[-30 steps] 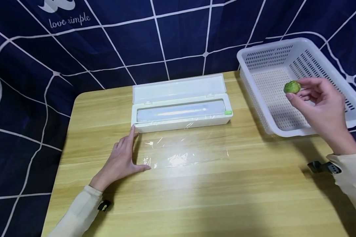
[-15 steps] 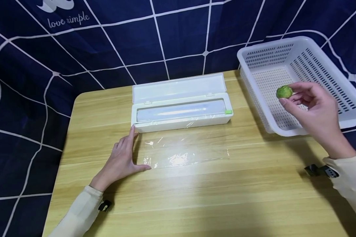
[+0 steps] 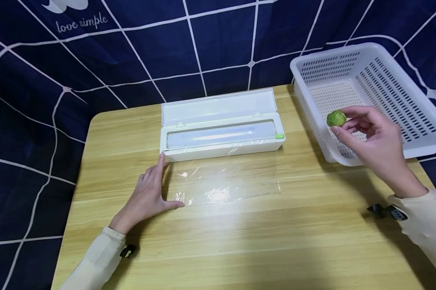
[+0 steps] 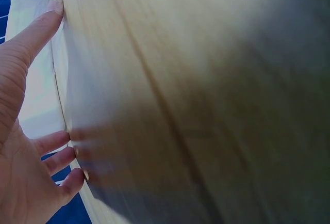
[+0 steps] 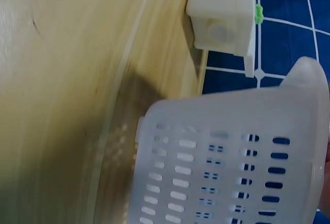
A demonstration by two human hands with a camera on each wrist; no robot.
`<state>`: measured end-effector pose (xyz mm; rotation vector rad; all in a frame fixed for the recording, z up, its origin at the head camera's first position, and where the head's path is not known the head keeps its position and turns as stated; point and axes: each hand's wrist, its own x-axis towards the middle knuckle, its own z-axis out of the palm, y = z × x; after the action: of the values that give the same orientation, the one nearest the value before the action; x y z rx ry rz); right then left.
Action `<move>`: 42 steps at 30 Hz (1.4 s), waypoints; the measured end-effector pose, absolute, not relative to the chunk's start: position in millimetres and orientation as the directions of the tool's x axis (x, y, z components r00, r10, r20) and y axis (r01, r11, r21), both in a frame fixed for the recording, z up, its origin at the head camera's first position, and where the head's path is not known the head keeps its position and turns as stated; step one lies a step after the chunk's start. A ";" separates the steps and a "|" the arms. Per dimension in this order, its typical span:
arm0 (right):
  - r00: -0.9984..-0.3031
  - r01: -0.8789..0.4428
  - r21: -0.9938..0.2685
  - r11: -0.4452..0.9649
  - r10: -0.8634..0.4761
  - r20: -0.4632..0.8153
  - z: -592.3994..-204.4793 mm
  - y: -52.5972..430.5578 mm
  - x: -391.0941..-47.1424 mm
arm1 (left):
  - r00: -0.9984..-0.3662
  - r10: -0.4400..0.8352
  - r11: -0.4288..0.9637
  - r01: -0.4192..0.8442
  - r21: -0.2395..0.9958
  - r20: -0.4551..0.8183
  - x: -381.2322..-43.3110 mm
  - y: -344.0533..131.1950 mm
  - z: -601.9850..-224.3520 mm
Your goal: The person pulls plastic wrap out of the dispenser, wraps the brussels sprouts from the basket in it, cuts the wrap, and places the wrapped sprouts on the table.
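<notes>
Two grips are in view: the right grip pinches a small round green vegetable between thumb and fingertips, raised and seen against the left side of a white slotted basket. The left grip lies spread, index finger at the corner of a white box, thumb at the near left corner of the clear film running from it. The step in hand looks like transferring the vegetable to the film; the next move would call for setting it down gently without creasing the sheet. Behind the film, the box's lid stands open above a roll. Wood-grained desk underneath; navy cloth with white grid lines surrounds its back and left.
</notes>
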<state>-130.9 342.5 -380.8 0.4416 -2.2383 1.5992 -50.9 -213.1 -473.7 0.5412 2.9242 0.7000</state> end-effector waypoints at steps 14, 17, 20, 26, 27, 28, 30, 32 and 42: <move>-0.909 -0.415 -0.844 0.341 -0.109 0.403 -379.8 330.4 -126.0 | -0.933 0.361 0.826 0.322 0.462 0.005 -52.6 -213.0 -475.7; -0.912 -0.410 -0.850 0.332 -0.125 0.391 -381.0 327.8 -125.6 | -0.932 0.362 0.825 0.325 0.462 0.008 -53.3 -212.9 -475.5; -0.905 -0.423 -0.820 0.384 -0.150 0.397 -383.4 324.4 -124.8 | -0.931 0.365 0.823 0.331 0.461 0.016 -54.1 -212.9 -475.1; -0.874 -0.484 -0.746 0.457 -0.219 0.433 -386.0 317.9 -121.4 | -0.929 0.370 0.822 0.335 0.460 0.015 -54.2 -213.3 -475.3; -0.871 -0.490 -0.736 0.467 -0.231 0.433 -385.6 316.8 -120.7 | -0.929 0.369 0.823 0.334 0.460 0.013 -54.1 -213.3 -475.3; -0.868 -0.495 -0.731 0.469 -0.239 0.434 -385.3 315.2 -120.2 | -0.930 0.368 0.824 0.332 0.459 0.013 -53.9 -213.4 -475.3; -0.864 -0.504 -0.725 0.469 -0.253 0.436 -385.1 312.3 -119.1 | -0.931 0.365 0.825 0.330 0.459 0.012 -53.6 -213.6 -475.3; -0.861 -0.508 -0.730 0.457 -0.259 0.437 -386.1 309.7 -117.6 | -0.932 0.363 0.825 0.327 0.460 0.010 -53.2 -213.7 -475.2; -0.854 -0.520 -0.732 0.439 -0.290 0.433 -389.4 298.1 -109.5 | -0.932 0.362 0.826 0.322 0.462 0.002 -51.9 -214.8 -476.7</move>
<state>-109.5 298.1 -389.4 0.7042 -2.4500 1.3756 -51.9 -214.8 -476.7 0.5473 2.9204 0.7159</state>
